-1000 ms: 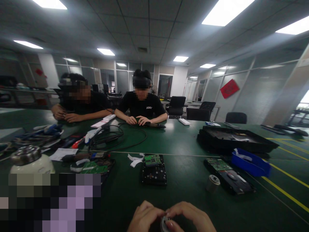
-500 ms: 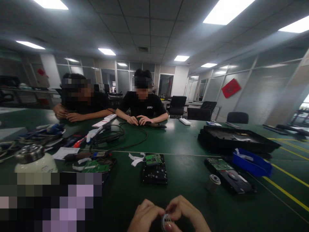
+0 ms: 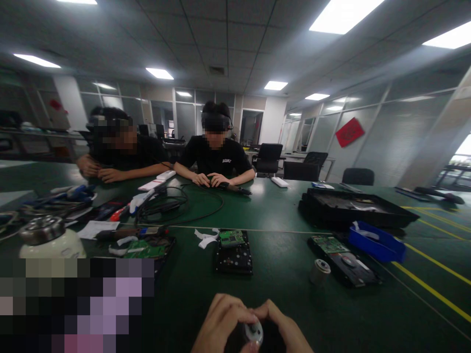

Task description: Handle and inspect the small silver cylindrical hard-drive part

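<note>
Low in the head view, my left hand (image 3: 222,321) is closed on a small cylindrical metal part (image 3: 255,335), its round grey end with dark openings facing me. Across from it, my right hand (image 3: 281,326) bends its fingers in to the far side of the metal part. Its fingertips meet those of my left hand and are partly hidden. To the right stands a metal cylinder (image 3: 319,272) upright on the green table (image 3: 176,304). Beyond my hands lies a black hard drive (image 3: 233,257) with a green circuit board (image 3: 232,239) on top.
At right are another hard drive (image 3: 349,264), a blue bin (image 3: 377,245) and a black tray (image 3: 349,208). Leftward lie a power screwdriver (image 3: 117,234), a third drive with a green board (image 3: 145,248), cables (image 3: 165,203) and a cream bottle (image 3: 51,242). Two people sit opposite.
The metal part has turned in my hands, so its end faces differently. My left fingers now reach over its top, and my right fingers have moved to its far side. The view has shifted slightly.
</note>
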Demonstrator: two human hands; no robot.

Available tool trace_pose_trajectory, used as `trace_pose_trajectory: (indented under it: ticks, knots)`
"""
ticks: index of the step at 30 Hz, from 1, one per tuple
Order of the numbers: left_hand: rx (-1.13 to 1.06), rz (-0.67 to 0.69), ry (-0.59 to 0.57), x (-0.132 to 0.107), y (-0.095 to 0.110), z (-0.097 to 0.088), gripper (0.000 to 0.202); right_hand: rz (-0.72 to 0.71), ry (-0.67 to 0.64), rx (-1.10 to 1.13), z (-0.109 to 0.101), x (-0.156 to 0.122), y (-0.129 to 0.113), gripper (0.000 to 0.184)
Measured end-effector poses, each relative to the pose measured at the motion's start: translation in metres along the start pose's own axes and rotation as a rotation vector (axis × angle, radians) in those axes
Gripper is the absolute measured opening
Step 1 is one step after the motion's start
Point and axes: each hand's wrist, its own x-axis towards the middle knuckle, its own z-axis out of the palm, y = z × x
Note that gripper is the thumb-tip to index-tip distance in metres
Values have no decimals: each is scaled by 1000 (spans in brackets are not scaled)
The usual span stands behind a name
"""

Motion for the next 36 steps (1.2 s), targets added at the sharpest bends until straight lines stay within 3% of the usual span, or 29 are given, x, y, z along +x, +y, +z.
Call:
trace_pose_trajectory:
  ticks: [6,15,19,22,24,27,30,33,36]
  knots:
    - [-22,-20,47,3,0,-5,12,42,2,-12,1,-1,3,31]
    - [15,43,118,10,11,-4,8,36,56,-225,5,0,5,22]
    - [287,75,207,8,0,-17,13,-22,74,-247,5,1,11,28]
    - [609,-88,245,5,-17,-22,16,-20,39,-222,4,2,12,31]
    - [743,-203,198,3,-25,-23,12,-8,17,-214,4,2,11,34]
    - [788,-226,104,3,-31,-23,13,0,17,-218,4,1,10,38]
    - [753,-159,152,4,-29,-27,15,-10,13,-225,4,1,9,38]
    - [603,71,221,5,-23,-29,19,-52,8,-213,5,1,11,39]
    - [415,339,111,6,-13,-24,18,-100,22,-256,6,2,14,38]
